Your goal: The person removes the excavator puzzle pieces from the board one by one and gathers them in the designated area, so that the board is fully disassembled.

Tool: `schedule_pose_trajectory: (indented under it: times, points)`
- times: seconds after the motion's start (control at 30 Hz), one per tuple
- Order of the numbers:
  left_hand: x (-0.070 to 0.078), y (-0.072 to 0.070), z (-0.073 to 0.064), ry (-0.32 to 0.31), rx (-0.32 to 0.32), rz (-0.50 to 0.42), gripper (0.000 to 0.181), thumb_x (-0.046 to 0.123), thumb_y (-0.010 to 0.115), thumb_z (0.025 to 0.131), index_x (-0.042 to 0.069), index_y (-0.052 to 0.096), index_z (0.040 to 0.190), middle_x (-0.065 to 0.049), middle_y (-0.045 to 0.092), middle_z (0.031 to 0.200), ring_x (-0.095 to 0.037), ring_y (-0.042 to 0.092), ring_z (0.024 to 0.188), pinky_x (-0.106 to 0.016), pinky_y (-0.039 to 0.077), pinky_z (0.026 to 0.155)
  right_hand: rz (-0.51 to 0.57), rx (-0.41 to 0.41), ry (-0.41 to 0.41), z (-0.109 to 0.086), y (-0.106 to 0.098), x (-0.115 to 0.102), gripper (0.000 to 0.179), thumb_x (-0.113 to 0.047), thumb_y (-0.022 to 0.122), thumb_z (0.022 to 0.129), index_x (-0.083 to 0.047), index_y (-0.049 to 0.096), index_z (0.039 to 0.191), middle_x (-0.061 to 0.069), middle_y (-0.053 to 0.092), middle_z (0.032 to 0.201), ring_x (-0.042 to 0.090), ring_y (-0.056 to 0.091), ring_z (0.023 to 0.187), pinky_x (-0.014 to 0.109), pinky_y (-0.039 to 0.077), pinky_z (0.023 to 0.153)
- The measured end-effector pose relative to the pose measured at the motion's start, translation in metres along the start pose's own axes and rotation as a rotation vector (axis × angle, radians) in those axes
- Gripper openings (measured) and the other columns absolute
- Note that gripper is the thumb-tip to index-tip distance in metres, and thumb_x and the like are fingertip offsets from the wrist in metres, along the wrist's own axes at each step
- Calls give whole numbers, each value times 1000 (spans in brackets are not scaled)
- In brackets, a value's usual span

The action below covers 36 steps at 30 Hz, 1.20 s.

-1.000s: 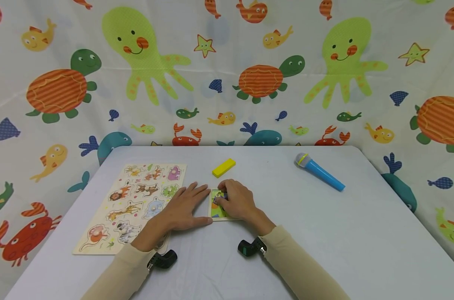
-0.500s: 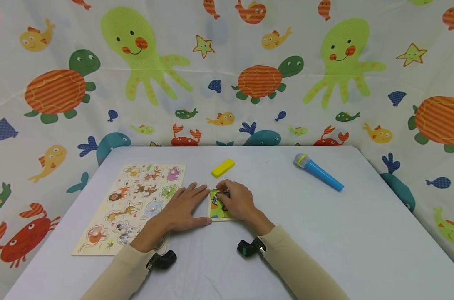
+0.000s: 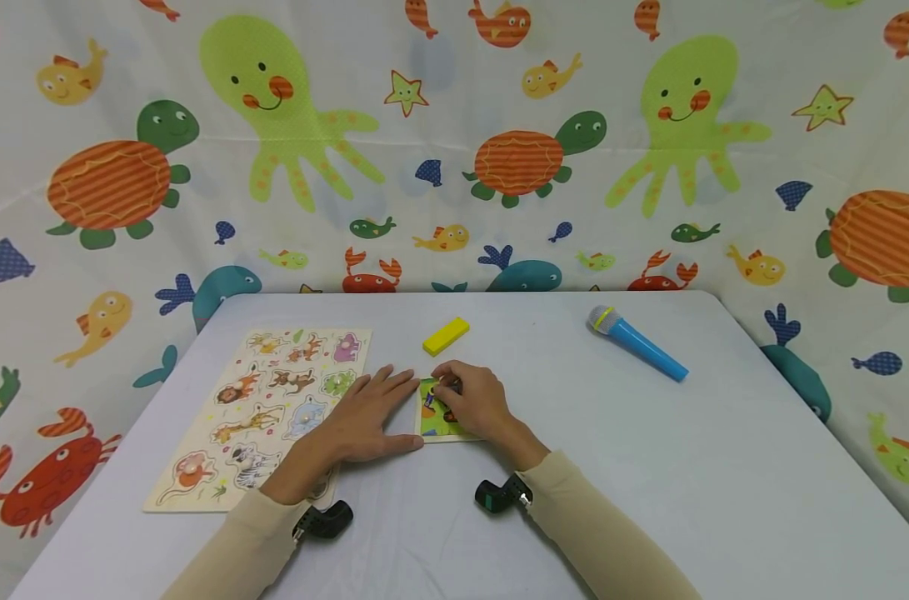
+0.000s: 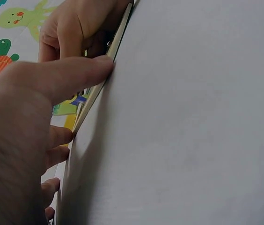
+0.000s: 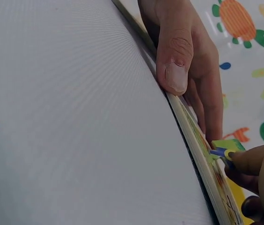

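One small, flat wooden puzzle board with a green picture [image 3: 441, 427] lies on the bench [image 3: 611, 500]. At the board, the right hand [image 3: 475, 404] pinches one little green, yellow and blue piece [image 5: 229, 144]. The left hand [image 3: 367, 423], fingers straight, touches its left side. The piece looks light and hard; pinching its edges should work best. One yellow block [image 3: 447, 337] sits behind the board, one blue toy microphone [image 3: 640, 346] behind and right, one big wooden animal puzzle [image 3: 270, 396] left.
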<state>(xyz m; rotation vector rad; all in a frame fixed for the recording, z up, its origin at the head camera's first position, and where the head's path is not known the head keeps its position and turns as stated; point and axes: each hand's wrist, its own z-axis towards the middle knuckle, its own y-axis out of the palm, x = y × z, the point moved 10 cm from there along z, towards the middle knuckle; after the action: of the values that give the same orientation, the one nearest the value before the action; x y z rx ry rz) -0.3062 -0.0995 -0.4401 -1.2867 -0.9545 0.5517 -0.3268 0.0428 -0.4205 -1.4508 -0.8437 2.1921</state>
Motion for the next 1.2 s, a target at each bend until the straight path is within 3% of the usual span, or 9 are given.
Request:
schedule_pose_trajectory:
  times: [0.9, 1.2]
  points:
    - [2, -1, -1, 13, 0, 1, 94, 71, 62, 85, 19, 36, 159, -1, 29, 167, -33, 17, 155, -57, 15, 123, 211, 44, 69, 0, -11, 9, 7, -16, 68, 98, -11, 71, 103, -4, 69, 87, 13, 61, 80, 24, 52, 74]
    - [3, -2, -3, 0, -11, -7, 93, 70, 62, 86, 19, 35, 160, -1, 28, 167, -32, 15, 156, -56, 13, 124, 252, 94, 150, -5, -32, 23, 5, -16, 69, 98, -13, 72, 100, -1, 66, 84, 19, 59, 81, 28, 52, 73]
